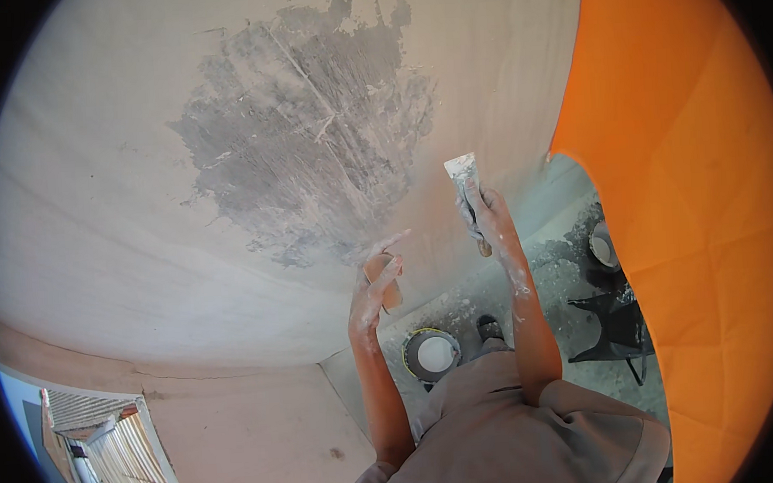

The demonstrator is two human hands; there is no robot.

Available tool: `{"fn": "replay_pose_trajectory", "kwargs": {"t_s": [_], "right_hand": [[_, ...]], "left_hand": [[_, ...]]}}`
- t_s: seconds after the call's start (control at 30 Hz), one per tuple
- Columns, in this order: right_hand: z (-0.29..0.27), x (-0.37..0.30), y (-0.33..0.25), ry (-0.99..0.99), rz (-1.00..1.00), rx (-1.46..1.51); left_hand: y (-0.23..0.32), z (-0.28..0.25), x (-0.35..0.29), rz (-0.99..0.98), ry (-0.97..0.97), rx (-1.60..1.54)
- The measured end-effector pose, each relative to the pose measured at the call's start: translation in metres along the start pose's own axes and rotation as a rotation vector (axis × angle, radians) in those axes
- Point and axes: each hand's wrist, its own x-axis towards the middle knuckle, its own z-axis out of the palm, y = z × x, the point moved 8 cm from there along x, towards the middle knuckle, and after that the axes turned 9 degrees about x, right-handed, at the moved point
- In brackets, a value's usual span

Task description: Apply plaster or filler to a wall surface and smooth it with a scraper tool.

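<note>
My right hand (492, 217) is closed round a putty knife (462, 169), its blade pointing up and smeared with white filler, its handle end showing below the palm. My left hand (365, 302) grips a tan, flat piece with rounded edges (390, 294); its exact kind I cannot make out. White powder coats both hands. The left fingers reach close to the lower end of a rough grey patch (285, 133) on the pale wall (114, 212); whether they touch it I cannot tell. The putty knife is to the right of that patch.
A bucket with white contents (434, 354) stands on the floor by my foot, and another bucket (603, 243) is farther right. Near it lies a black object with thin legs (608, 328). An orange sheet (681, 182) hangs at right; a window (122, 448) opens at lower left.
</note>
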Motion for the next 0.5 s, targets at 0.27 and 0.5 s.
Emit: {"fn": "replay_pose_trajectory", "kwargs": {"t_s": [0.27, 0.5], "right_hand": [[-0.002, 0.054, -0.007, 0.102, -0.211, -0.062], [-0.002, 0.066, 0.014, 0.017, -0.12, -0.268]], "left_hand": [[0.061, 0.068, 0.07, 0.172, 0.322, 0.17], [-0.036, 0.104, 0.075, -0.125, 0.181, 0.199]]}}
